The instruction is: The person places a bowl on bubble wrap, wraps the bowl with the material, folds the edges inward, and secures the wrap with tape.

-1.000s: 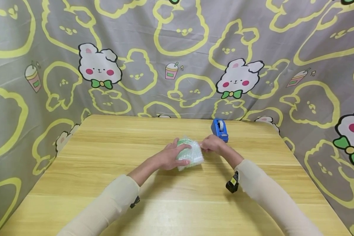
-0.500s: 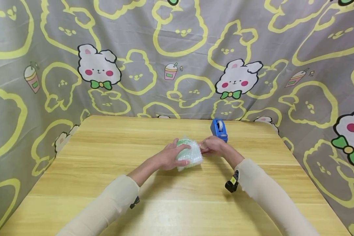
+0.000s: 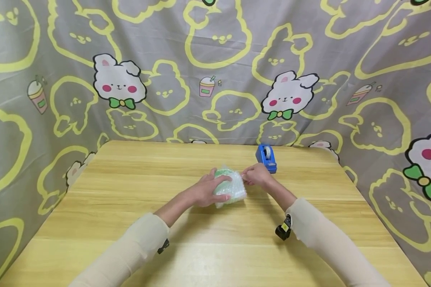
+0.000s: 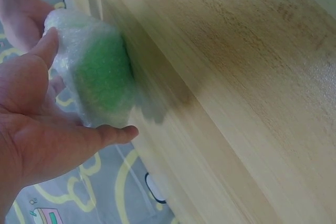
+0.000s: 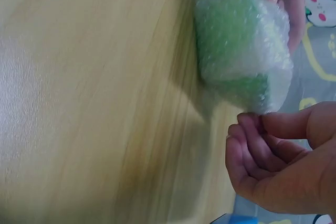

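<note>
A green object in bubble wrap (image 3: 235,187) sits on the wooden table; its kind is blurred by the wrap. Around its left side my left hand (image 3: 205,191) holds it, thumb at the near side and fingers over the top and far side. In the right wrist view the bubble wrap (image 5: 236,35) bulges over the green, with a loose clear edge at its end. Thumb and index finger of my right hand (image 5: 283,156) pinch that end, the other fingers curled in. From above, the right hand is at the parcel's right side.
A blue tape dispenser (image 3: 267,158) with a roll of clear tape stands behind my right hand, near the table's back edge. The wooden table (image 3: 129,171) meets a grey patterned curtain (image 3: 172,40) behind and at both sides.
My right hand has shifted slightly at the parcel's right end, its fingers turning and drawing in closer. The left hand keeps its hold, and the parcel stays nearly still.
</note>
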